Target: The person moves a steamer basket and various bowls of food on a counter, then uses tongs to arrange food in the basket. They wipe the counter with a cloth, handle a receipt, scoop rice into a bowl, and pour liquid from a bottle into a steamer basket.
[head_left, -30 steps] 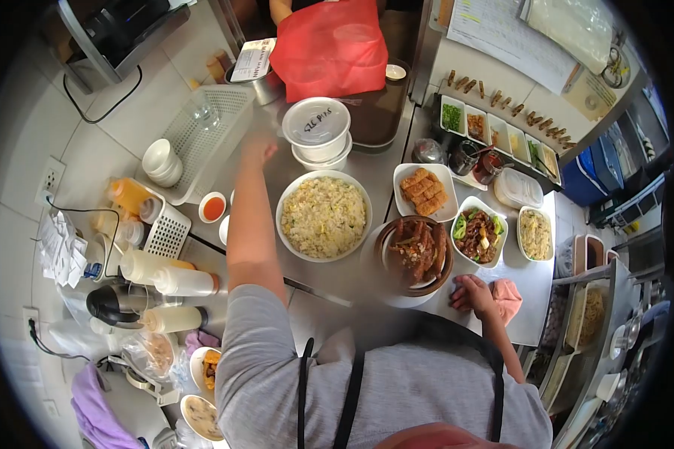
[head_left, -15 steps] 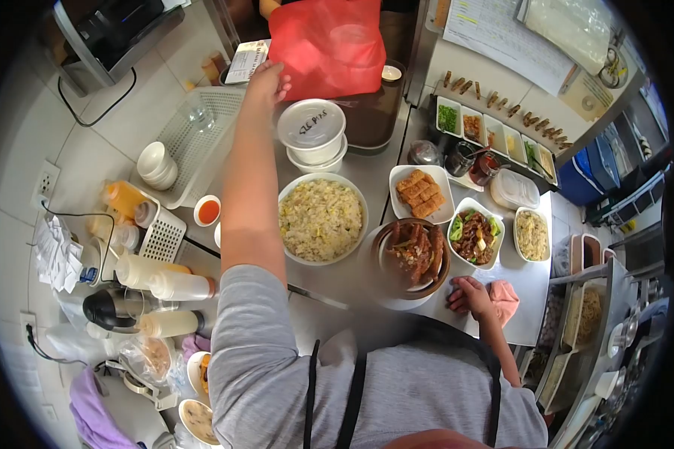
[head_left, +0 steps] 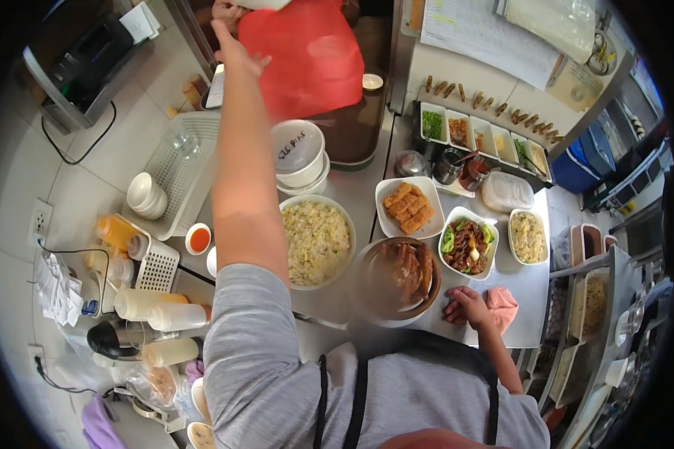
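Note:
My left hand (head_left: 238, 51) is stretched far across the counter, fingers apart, beside a red plastic bag (head_left: 307, 67). Another person's hand (head_left: 230, 11) is just beyond it. A white printed card or booklet (head_left: 216, 87) shows partly behind my forearm. My right hand (head_left: 467, 307) rests on the counter with loosely bent fingers, next to a folded pink cloth (head_left: 502, 309). Near it stand a brown round dish of reddish-brown food (head_left: 419, 269), blurred by steam, and a bowl of meat with greens (head_left: 469, 243). Fried rice (head_left: 314, 243) fills a large bowl by my left forearm.
Lidded white tubs (head_left: 299, 152) are stacked before a brown tray (head_left: 352, 142). Fried rolls (head_left: 408, 208) and a smaller rice dish (head_left: 527, 236) sit to the right. Behind stands a condiment rack (head_left: 479, 138). Squeeze bottles (head_left: 180, 316) and a perforated basket (head_left: 187, 161) are at left.
My left hand has reached farther forward and its fingers have opened out. The other person's hand has come in beside the red bag. The view has shifted slightly; my right hand stays by the cloth.

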Demonstrator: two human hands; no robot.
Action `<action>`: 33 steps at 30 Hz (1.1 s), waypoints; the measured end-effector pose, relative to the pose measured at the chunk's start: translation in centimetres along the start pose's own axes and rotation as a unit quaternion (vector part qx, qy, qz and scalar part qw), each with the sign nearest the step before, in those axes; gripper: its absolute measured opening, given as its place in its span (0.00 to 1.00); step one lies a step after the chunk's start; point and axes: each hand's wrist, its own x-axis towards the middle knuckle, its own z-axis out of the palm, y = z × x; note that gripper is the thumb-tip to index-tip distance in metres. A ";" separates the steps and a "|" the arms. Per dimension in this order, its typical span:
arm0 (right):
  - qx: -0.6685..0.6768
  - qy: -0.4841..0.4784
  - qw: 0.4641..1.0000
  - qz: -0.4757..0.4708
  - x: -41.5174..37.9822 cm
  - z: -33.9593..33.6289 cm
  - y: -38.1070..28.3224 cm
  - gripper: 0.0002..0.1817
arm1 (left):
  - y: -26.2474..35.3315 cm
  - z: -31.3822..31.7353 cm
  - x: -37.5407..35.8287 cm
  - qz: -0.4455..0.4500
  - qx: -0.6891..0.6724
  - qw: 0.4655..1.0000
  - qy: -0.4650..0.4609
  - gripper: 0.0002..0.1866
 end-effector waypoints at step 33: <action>-0.023 -0.258 0.922 -0.289 11.4 24.2 -30.3 0.27 | -16.9 -26.9 -4.0 -0.339 0.213 0.901 -0.170 0.18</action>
